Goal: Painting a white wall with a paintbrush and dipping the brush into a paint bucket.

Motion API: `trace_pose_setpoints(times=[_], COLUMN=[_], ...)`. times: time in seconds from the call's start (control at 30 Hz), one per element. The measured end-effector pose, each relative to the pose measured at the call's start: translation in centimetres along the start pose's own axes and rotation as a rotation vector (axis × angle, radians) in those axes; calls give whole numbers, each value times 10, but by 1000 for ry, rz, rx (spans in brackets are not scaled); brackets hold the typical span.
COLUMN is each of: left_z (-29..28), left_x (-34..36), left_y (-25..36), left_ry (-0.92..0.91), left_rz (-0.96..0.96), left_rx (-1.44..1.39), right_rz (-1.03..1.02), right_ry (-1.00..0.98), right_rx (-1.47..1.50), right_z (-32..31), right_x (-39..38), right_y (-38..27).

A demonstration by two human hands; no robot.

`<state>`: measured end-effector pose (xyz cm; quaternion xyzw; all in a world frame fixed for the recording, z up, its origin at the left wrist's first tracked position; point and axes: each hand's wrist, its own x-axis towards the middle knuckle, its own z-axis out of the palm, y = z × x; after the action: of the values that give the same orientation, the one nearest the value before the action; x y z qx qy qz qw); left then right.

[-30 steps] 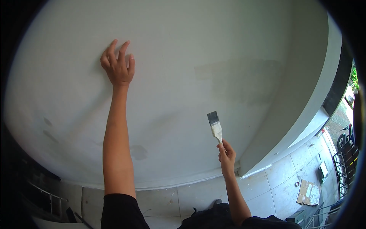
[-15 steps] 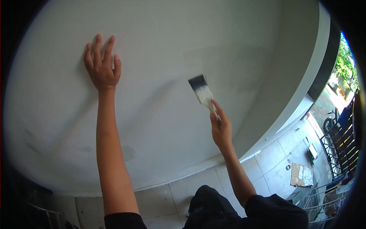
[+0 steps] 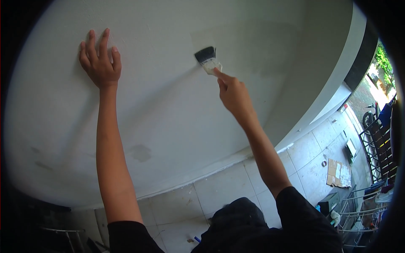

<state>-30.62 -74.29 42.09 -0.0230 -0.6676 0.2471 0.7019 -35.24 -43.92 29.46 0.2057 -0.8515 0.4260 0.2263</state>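
My left hand [image 3: 101, 63] rests against the pale wall [image 3: 168, 109] with its fingers spread. To the right, my right hand [image 3: 233, 90] grips a flat paintbrush [image 3: 211, 63] by its handle, the index finger stretched along it. Dark bristles at the brush's tip meet the wall or come very near it; I cannot tell which. White paint coats the part just below the bristles. Around and right of the brush, a slightly darker patch [image 3: 261, 46] shows on the wall. Most of the handle is hidden in my palm.
The wall meets a corner and a pillar edge [image 3: 333, 84] on the right. Tiles [image 3: 223, 185] cover the floor below. A piece of cardboard [image 3: 338, 173], a tape roll [image 3: 324, 163] and a wire rack [image 3: 363, 211] are at the lower right, near a dark slatted gate [image 3: 382, 147].
My right hand has raised the paintbrush up and to the left, toward the wall. In the picture, my left hand appears slightly higher and farther left, still flat and spread.
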Motion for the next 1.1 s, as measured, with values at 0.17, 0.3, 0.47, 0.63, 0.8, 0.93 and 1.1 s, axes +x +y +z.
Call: trace_pose_setpoints(times=[0.17,0.3,0.47,0.63,0.8,0.93,1.1], left_z=[-3,-4,-4,-4,-2,1,-1], left_x=[-10,-10,-6,-6,-5,-9,-10], left_y=[-4,-2,-1,-5,-2,-6,-10], left_ry=[6,17,9,9,18,35,40], left_rz=[-4,9,21,24,8,-9,-1], left_rx=[26,28,57,70,61,-17,-7], right_rz=[35,-20,92,48,57,40,208], right_ry=[-36,66,-40,-42,-58,36,-216], right_rx=[103,57,93,48,80,175,673], right_z=[-28,-22,1,9,20,-6,-34], right_x=[-8,-8,-4,-12,-39,-49,-19], right_y=[-14,-18,-1,3,36,11,-20])
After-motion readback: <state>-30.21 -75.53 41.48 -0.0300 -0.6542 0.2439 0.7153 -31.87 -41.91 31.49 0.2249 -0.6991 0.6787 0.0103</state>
